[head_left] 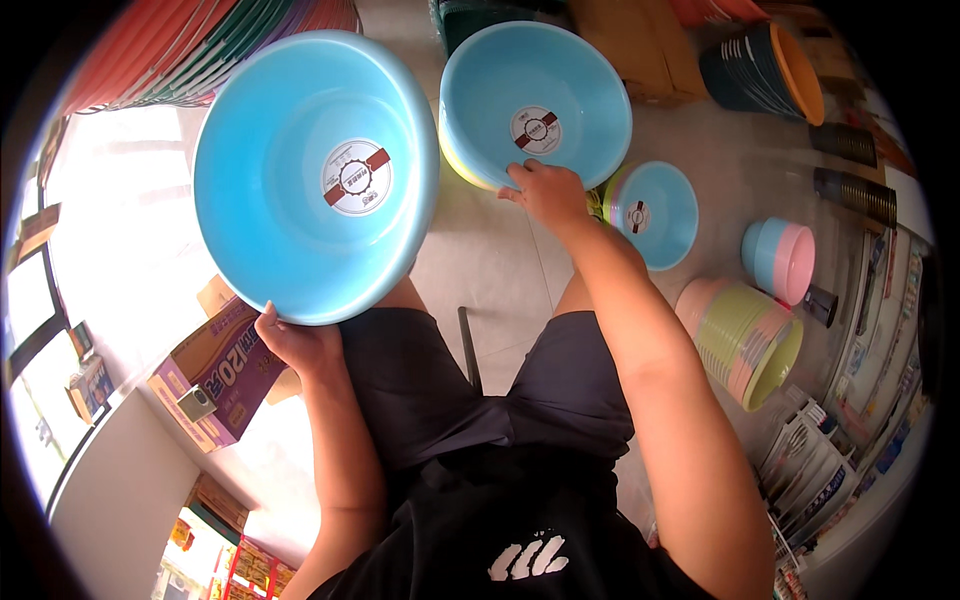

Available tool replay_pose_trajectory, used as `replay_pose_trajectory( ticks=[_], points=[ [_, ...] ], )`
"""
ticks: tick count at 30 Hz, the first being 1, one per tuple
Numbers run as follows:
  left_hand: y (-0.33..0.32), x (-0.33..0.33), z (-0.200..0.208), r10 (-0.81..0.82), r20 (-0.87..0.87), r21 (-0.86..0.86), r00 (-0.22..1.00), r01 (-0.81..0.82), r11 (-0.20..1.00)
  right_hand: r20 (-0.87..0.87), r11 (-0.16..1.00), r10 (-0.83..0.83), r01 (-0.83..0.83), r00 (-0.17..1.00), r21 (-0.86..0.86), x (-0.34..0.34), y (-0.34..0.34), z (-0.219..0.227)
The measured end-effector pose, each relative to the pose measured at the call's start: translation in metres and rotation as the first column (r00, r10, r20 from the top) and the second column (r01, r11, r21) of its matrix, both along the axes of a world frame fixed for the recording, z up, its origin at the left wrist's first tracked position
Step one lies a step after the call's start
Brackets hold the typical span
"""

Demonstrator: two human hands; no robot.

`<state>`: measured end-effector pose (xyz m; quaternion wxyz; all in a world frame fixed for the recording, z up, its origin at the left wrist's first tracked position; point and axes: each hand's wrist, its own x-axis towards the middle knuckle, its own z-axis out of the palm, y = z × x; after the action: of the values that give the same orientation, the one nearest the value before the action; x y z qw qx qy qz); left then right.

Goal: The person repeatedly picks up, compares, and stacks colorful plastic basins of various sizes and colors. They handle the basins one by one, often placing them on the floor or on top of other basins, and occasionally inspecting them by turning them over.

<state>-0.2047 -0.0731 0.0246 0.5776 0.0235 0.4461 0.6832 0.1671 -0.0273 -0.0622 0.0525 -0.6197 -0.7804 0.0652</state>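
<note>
In my left hand [298,342] is the lower rim of a large light-blue plastic basin [270,200], tilted up with its inside showing. The fingers curl behind the rim, partly hidden. A round white sticker with a red-brown band [357,177] is on its bottom. To the right, my right hand [548,192] pinches the near rim of a medium blue basin [575,85], which has a similar sticker. Pale yellow-green edges show beneath that basin, so it seems to sit on others. Just right of this hand, a smaller blue basin [668,215] tops a stack.
Nested pink and green buckets [738,335], blue and pink tubs [780,258] and a dark bucket stack with an orange inside [765,72] stand right, before shelving [865,390]. A purple carton [225,370] lies left. Colourful stacked basins [210,50] rise far left.
</note>
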Motion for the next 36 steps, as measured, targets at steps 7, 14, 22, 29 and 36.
replay_pose_trajectory(
  ticks=[7, 14, 22, 29, 36],
  points=[
    [0.005, 0.003, -0.003, -0.076, 0.011, 0.031, 0.997, 0.076, 0.997, 0.013, 0.979, -0.027, 0.029, 1.0, -0.2, -0.004, 0.003, 0.0],
    [0.03, 0.066, 0.029, -0.195, 0.036, -0.029, 0.98, 0.196, 0.98, -0.041, 0.976, -0.146, 0.151, 0.988, 0.157, 0.003, -0.042, 0.039],
    [0.096, 0.184, -0.006, -0.463, 0.095, 0.141, 0.881, 0.449, 0.883, -0.53, 0.568, -0.738, 0.809, 0.417, -0.155, 0.138, -0.221, 0.073],
    [0.112, 0.237, -0.067, -0.503, -0.002, -0.037, 0.864, 0.503, 0.864, -0.377, 0.247, -0.922, 0.88, 0.086, -0.405, 0.141, -0.366, 0.013],
    [0.091, 0.226, -0.071, -0.704, -0.552, -0.416, 0.447, 0.583, 0.698, -0.331, 0.235, -0.942, 0.799, 0.048, -0.553, 0.133, -0.382, -0.083]
  ],
)
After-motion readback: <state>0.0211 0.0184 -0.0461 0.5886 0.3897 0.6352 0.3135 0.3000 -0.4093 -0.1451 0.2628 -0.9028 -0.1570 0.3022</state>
